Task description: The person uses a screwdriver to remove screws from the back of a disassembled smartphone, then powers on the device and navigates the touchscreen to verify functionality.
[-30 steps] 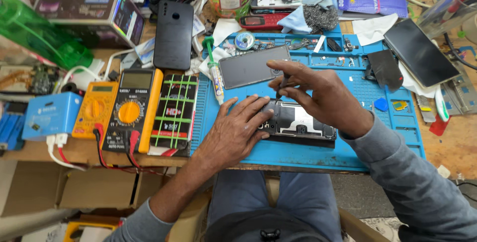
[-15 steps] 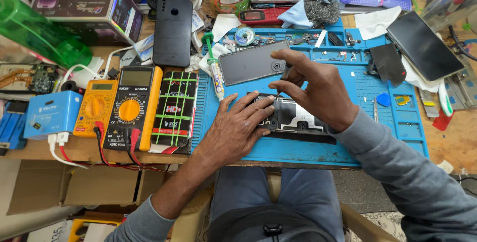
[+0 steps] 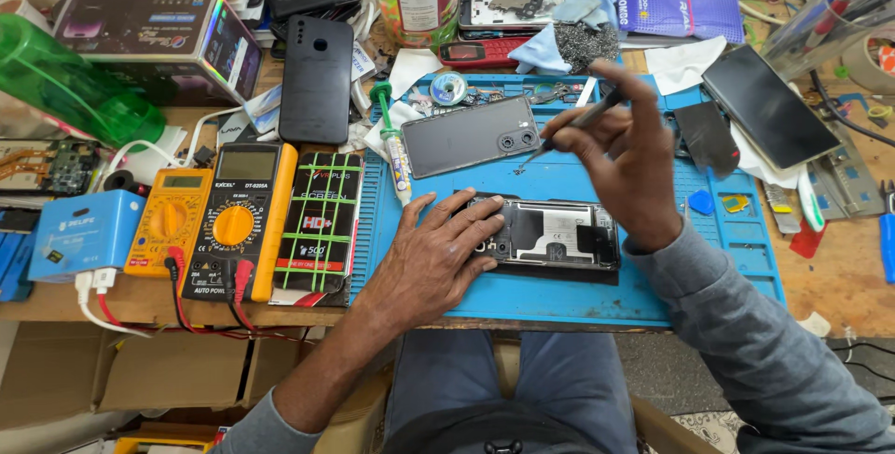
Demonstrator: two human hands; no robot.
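Right hand [image 3: 626, 160] has lifted off the opened phone [image 3: 550, 235].
It now pinches a thin tool [image 3: 573, 125]; left hand [image 3: 436, 254], fingers spread, stays flat on the phone.

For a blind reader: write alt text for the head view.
A left hand presses an opened phone flat on a blue mat, while the right hand holds tweezers above it. Two multimeters and other phones lie around.

wooden workbench [image 3: 839, 277] fills view, 12 to 3 o'clock | cardboard boxes [image 3: 140, 370] beneath, 7 o'clock | patterned floor [image 3: 709, 421], 5 o'clock | even light
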